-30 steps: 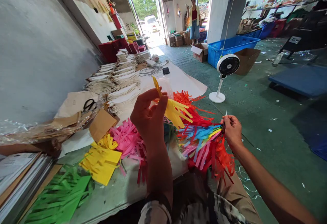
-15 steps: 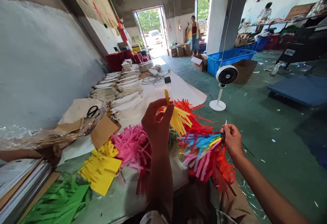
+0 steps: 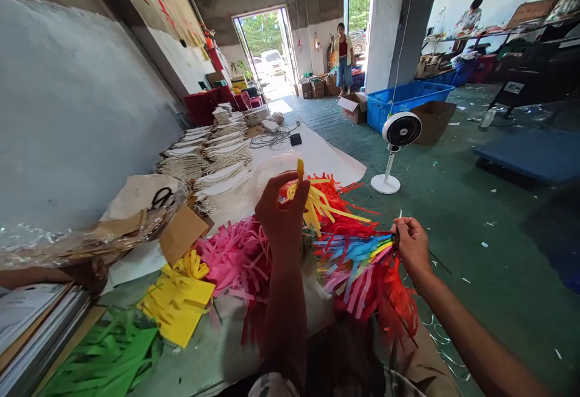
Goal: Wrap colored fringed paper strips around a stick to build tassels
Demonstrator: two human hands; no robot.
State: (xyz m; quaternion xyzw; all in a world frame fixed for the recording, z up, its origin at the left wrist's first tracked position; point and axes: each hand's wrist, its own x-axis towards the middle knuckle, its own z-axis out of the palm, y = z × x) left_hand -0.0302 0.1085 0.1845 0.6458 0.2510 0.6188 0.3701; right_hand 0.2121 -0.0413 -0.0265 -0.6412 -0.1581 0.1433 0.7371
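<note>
My left hand (image 3: 281, 206) is raised in the middle, pinching a yellow fringed paper tassel (image 3: 317, 206) by its rolled top, with the strips fanned out to the right. Lower at the right, my right hand (image 3: 411, 243) is closed on the gathered end of a multicoloured paper tassel (image 3: 357, 264); its blue, yellow, pink and red strips spread leftward. A thin white tip pokes up above those fingers. Behind both hands lies red fringed paper (image 3: 339, 203). Left of my left forearm are pink fringed paper (image 3: 235, 255), yellow fringed paper (image 3: 179, 300) and green fringed paper (image 3: 106, 348).
A white fan (image 3: 387, 183) stands on the floor ahead. Paper stacks (image 3: 222, 161) line the left, with black-handled scissors (image 3: 162, 197) nearer. Beyond are a blue crate (image 3: 380, 110), a cardboard box (image 3: 353, 107) and a standing person (image 3: 343, 58). Another person (image 3: 470, 17) is far right.
The yellow strips under my left hand have swung out to the right and spread apart. That hand has shifted slightly right; my right hand stays in place.
</note>
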